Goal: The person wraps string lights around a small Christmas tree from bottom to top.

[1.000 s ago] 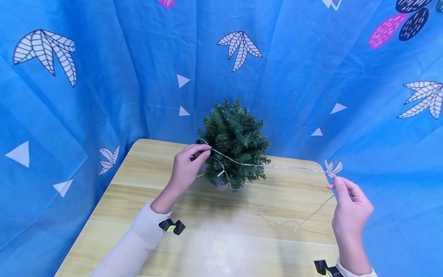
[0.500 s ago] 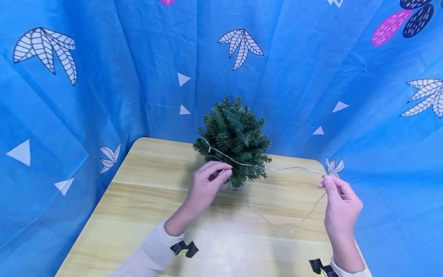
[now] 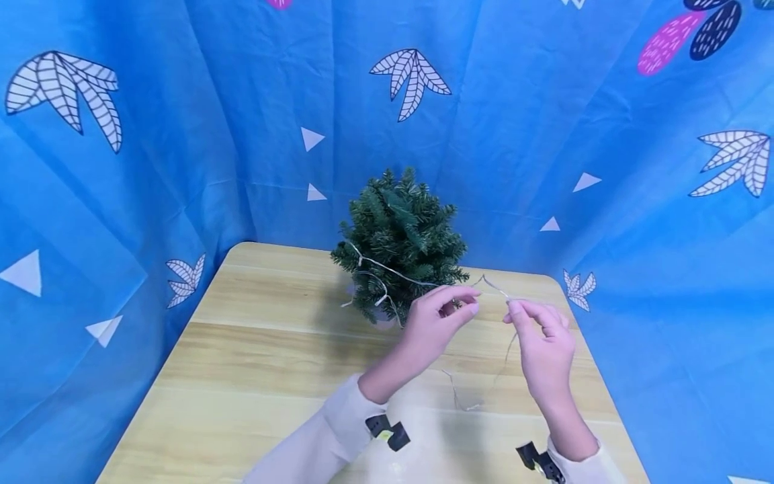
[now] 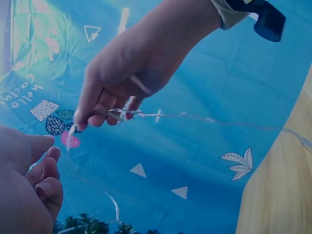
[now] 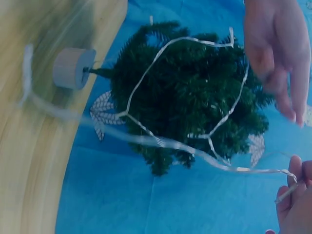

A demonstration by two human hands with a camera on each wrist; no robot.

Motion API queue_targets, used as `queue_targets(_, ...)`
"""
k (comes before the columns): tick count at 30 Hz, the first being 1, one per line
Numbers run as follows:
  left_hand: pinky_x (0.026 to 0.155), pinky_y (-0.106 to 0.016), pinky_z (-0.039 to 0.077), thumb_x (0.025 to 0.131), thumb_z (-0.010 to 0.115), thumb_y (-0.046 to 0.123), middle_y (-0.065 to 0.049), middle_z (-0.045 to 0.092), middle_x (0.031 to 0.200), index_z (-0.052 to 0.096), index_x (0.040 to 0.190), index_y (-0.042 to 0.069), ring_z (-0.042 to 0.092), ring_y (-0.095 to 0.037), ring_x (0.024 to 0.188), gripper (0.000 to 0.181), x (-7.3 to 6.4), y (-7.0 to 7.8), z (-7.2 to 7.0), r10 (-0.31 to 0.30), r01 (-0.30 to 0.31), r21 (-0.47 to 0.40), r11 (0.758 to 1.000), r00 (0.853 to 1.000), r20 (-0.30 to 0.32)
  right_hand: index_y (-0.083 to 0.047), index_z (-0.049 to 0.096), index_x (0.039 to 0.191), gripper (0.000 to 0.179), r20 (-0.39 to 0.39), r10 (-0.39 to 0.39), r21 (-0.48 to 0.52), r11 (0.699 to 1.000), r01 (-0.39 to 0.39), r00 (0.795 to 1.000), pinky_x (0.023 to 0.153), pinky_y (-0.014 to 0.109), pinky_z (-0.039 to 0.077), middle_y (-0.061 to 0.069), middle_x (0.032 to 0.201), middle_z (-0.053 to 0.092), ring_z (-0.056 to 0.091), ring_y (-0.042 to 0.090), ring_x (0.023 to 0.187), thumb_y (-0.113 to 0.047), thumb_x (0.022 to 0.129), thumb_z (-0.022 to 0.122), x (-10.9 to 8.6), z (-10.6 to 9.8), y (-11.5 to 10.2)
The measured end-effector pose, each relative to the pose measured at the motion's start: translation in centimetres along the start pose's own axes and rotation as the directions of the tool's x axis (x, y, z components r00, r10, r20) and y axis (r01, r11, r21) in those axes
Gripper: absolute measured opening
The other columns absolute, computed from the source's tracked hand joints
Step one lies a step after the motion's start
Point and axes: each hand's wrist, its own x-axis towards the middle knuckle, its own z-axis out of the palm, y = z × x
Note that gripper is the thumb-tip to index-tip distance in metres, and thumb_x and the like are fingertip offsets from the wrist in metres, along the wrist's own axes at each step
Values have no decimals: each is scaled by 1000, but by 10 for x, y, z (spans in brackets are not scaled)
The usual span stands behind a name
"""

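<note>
A small artificial Christmas tree stands at the back of the table, strands of a string light draped across its front. My right hand, right of the tree, pinches the string light between thumb and fingertips. From that pinch a loose end hangs toward the table. My left hand is close by with thumb and fingers apart and nothing between them; it covers part of the wire. In the right wrist view the wire runs to the right hand, and the left hand has extended fingers.
The wooden table has rounded back corners. Blue patterned curtain surrounds it at the back and sides. The tree's round pale base shows in the right wrist view.
My left hand has let go of the wire at the tree's left side and moved right across its front. My right hand has come left toward it with the wire, which now sags.
</note>
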Motion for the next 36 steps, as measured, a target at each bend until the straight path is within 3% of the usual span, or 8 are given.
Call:
queue_targets(5,58,-20,44,96,70,20,2,72,100,73,119,16,49,-7,65,23,10,-3,8,11,-10,-37,999,1000,29,-6,75,82,19,46,-42,-4,999,42,998,93,30,30,-4,94,69,47,14,112,-18,96,70,-3,6,-7)
queue_targets(11,58,-19,44,96,70,22,5,70,100,74,119,17,48,-6,65,24,16,-10,13,-15,17,-29,999,998,54,-13,74,80,17,75,-83,-16,996,84,994,93,30,30,1,92,69,47,10,109,-18,96,70,-4,8,-7)
queue_targets(19,57,-19,44,94,72,23,5,67,93,78,106,15,49,-6,64,15,15,-18,19,-26,27,-34,999,999,29,-16,76,85,16,188,13,-78,997,1,982,92,34,32,-4,92,68,45,12,112,-26,96,70,3,-5,-8)
queue_targets(22,56,-19,43,93,73,22,3,67,87,78,104,13,48,-6,63,15,15,-20,19,-14,14,-46,999,1000,-4,-17,78,90,12,237,10,-128,992,21,972,87,30,35,-8,91,68,46,9,107,-25,95,72,12,-16,-6)
queue_targets(26,55,-19,43,92,74,22,3,68,86,78,104,14,47,-6,61,14,14,-21,20,-12,11,-52,999,999,-30,-18,79,96,6,320,-56,-170,979,115,946,83,21,39,-11,91,68,51,4,101,-20,94,73,24,-32,0)
queue_targets(29,54,-19,42,92,75,22,3,66,84,79,104,15,46,-6,60,14,12,-23,20,-28,25,-61,998,999,-35,-18,78,100,8,402,-91,-167,971,170,911,84,17,41,-9,94,69,54,2,101,-16,93,74,32,-40,4)
queue_targets(33,52,-20,43,91,76,22,3,64,80,79,102,15,48,-6,58,13,11,-24,20,-69,63,-88,994,996,-57,-22,78,106,14,473,-56,-185,969,161,879,90,21,40,-7,101,69,54,2,103,-20,93,75,38,-44,9)
queue_targets(36,51,-20,43,91,76,21,2,64,77,79,100,15,49,-6,58,11,11,-24,21,-99,90,-116,989,992,-77,-22,76,111,18,491,-42,-217,962,168,870,92,27,38,-7,101,68,52,1,104,-22,93,75,41,-47,13)
